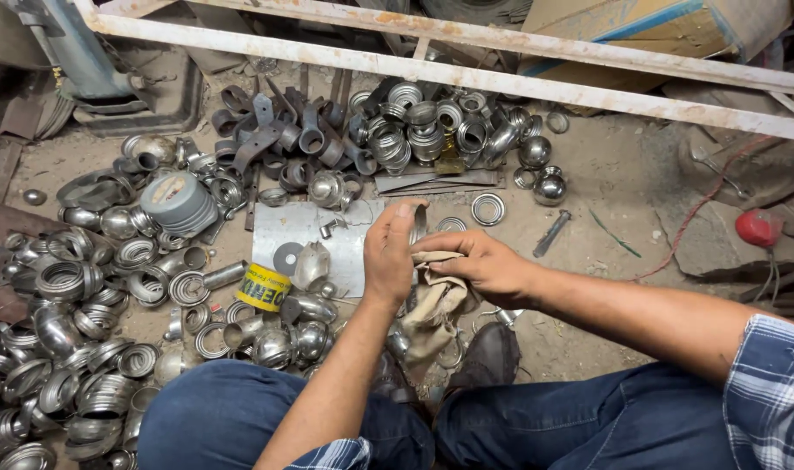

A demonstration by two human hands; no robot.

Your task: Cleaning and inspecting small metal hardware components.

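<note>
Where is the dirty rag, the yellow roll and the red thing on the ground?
rag (434, 309), head view, on the crumpled middle hanging below the hands.
yellow roll (263, 287), head view, on its printed yellow side.
red thing (757, 228), head view, on its rounded red top, at the right by the cable.

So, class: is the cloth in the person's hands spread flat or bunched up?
Bunched up: the cloth hangs in crumpled folds beneath the right hand.

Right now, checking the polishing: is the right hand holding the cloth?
Yes, the right hand grips the beige cloth, while the left hand holds a metal ring.
</note>
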